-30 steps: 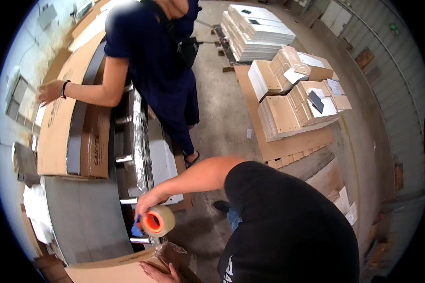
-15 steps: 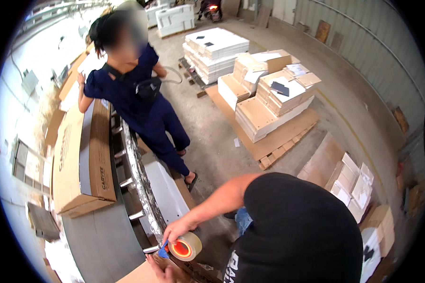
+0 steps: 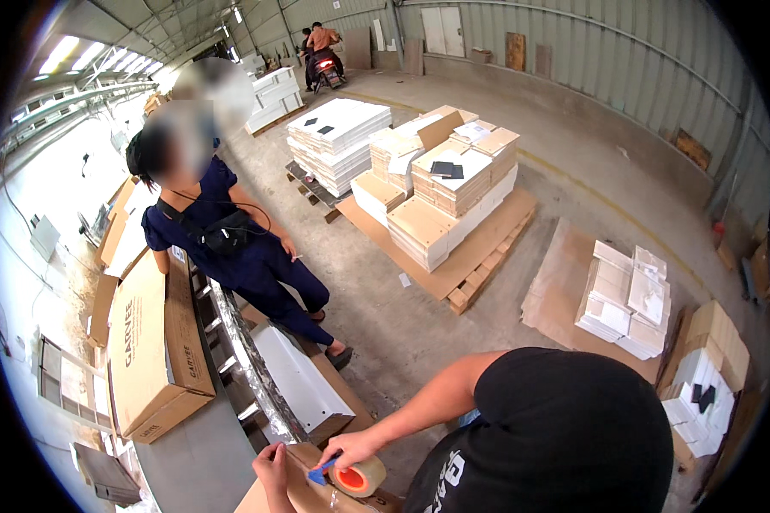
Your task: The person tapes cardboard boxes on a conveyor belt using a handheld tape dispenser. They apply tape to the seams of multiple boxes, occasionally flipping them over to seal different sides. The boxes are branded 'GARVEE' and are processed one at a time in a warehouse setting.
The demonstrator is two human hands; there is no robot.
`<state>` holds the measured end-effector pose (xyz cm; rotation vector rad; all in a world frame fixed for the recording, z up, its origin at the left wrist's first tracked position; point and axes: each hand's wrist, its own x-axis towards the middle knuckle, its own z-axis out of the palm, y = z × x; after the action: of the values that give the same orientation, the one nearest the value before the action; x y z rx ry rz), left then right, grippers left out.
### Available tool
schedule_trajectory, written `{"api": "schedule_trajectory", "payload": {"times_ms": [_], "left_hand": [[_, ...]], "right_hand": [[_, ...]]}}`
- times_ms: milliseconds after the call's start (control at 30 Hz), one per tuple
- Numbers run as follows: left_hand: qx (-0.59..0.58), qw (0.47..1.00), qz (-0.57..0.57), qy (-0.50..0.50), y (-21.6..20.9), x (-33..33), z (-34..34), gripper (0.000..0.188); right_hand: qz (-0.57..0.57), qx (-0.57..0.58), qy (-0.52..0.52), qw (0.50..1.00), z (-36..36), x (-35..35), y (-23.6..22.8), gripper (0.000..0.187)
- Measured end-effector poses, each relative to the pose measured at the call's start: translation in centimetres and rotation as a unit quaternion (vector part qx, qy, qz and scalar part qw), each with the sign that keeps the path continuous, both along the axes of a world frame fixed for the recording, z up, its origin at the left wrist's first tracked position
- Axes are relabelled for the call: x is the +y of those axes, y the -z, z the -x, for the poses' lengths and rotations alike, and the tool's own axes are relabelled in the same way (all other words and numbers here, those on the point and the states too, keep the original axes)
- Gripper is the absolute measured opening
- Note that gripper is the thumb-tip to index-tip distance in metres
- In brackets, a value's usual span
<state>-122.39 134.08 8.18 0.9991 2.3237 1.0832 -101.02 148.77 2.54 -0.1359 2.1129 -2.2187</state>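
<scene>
My right hand [image 3: 351, 448] grips a tape dispenser [image 3: 323, 470] with a blue part, over the near end of a brown cardboard box [image 3: 261, 496]. The dispenser carries a wide roll of clear tape [image 3: 370, 473] with an orange core, and a shiny bit of tape shows just below it. To its left is my left hand [image 3: 271, 468], raised at the box with fingers bent together; whatever they may pinch is too small to make out. Only part of this box is in view. A long closed carton [image 3: 150, 342] lies farther along the grey conveyor [image 3: 192, 449].
A person in dark blue [image 3: 218, 231] stands beyond the conveyor's metal rail [image 3: 248, 350], beside a white panel [image 3: 298, 376]. Stacked boards [image 3: 453, 184] on a pallet [image 3: 488, 278] stand across the floor. White board piles [image 3: 629, 299] lie at right. Far back are two people on a motorbike [image 3: 325, 73].
My view has tilted up, showing more of the hall. My left hand's fingers went from spread beside the tape to bent together. The person in blue has turned and lowered an arm.
</scene>
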Motion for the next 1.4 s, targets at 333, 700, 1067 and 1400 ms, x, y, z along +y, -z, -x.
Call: {"api": "schedule_trajectory", "payload": {"times_ms": [333,700,1067,1400], "left_hand": [[0.125,0.991,0.004,0.056,0.8,-0.6,0.8,0.026],[0.451,0.830,0.276,0.179,-1.9,-6.5,-6.7,0.054],[0.406,0.850,0.265,0.205,-4.6,-17.6,-22.5,0.056],[0.304,0.830,0.318,0.344,-4.5,-16.9,-28.6,0.028]], "right_hand": [[-0.084,-0.046,0.028,0.995,-5.9,-3.0,-2.5,0.058],[-0.157,0.004,0.034,0.987,-15.1,-7.2,-3.0,0.057],[-0.030,-0.100,0.044,0.994,-19.2,-10.8,-4.0,0.056],[-0.100,-0.090,0.001,0.991,-33.3,-18.6,-4.9,0.056]]}}
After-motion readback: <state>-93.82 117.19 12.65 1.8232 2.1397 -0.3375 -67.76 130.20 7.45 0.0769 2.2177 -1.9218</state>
